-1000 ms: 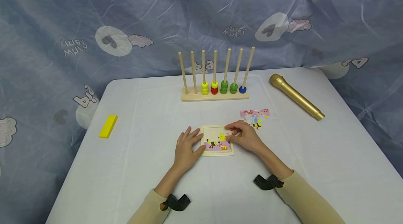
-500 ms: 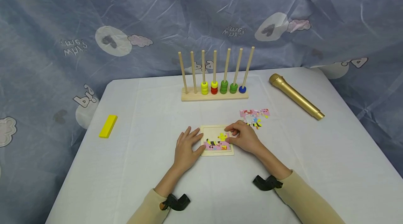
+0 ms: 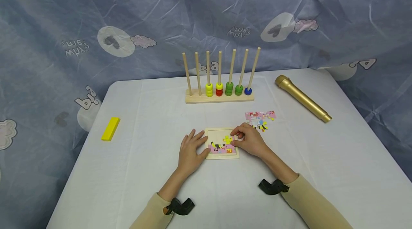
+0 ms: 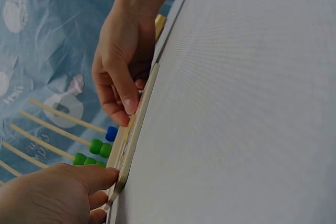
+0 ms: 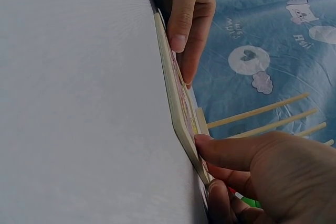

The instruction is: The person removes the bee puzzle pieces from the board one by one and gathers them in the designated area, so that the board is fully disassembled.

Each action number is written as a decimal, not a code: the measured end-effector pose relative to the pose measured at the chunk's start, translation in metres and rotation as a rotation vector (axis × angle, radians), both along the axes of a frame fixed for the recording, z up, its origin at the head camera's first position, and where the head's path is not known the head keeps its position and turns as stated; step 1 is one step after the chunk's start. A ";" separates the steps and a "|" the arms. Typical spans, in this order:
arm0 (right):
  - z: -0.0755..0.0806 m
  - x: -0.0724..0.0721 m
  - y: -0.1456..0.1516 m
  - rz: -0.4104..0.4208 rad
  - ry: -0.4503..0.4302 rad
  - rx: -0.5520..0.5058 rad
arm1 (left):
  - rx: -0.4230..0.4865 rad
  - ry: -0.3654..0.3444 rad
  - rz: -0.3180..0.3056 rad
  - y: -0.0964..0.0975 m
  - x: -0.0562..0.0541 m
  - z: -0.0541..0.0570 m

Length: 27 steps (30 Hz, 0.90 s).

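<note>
A shallow wooden puzzle tray [image 3: 222,157] lies on the white table between my hands. Pink pieces with a striped bee fill its near part, and bare wood shows in the far part. My left hand [image 3: 190,154] rests along the tray's left edge with its fingers spread. At the right edge, my right hand [image 3: 251,141] pinches a puzzle piece [image 3: 227,139] with a yellow figure between thumb and forefinger, partly covering it. In the right wrist view, the thumb of the right hand [image 5: 278,166] presses at the tray's surface while other fingers curl beside the rim.
Loose pink puzzle pieces [image 3: 260,115] lie just beyond my right hand. A wooden bead rack [image 3: 219,101] with upright pegs stands at the back. A gold toy microphone [image 3: 302,98] lies to the right, a yellow block [image 3: 111,129] to the far left.
The right hand's fingertips have shifted very slightly at the tray's right edge, covering part of the pink strip there. My left hand and the tray have stayed in place.
</note>
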State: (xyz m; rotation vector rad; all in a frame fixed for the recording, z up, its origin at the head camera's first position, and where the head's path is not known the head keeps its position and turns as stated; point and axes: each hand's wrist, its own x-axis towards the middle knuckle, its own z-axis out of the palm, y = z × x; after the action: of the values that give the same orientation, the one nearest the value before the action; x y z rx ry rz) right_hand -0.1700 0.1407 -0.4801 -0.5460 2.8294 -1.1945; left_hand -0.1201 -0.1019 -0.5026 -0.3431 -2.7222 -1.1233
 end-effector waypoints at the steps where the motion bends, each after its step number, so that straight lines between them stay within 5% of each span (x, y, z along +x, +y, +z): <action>1: 0.000 0.000 0.000 0.001 0.001 -0.003 | 0.002 0.000 0.000 0.000 0.000 0.000; 16: 0.002 0.002 -0.002 0.022 -0.038 -0.208 | 0.002 -0.003 -0.002 0.000 0.000 0.001; 27: 0.015 -0.006 0.009 -0.088 -0.220 -0.416 | 0.000 0.002 -0.001 0.000 0.000 0.001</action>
State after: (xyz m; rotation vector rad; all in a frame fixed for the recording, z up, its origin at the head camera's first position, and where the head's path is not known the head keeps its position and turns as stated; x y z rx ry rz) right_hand -0.1758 0.1499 -0.4654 -0.2767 2.4522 -1.7541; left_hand -0.1197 -0.1018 -0.5019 -0.3457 -2.7209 -1.1224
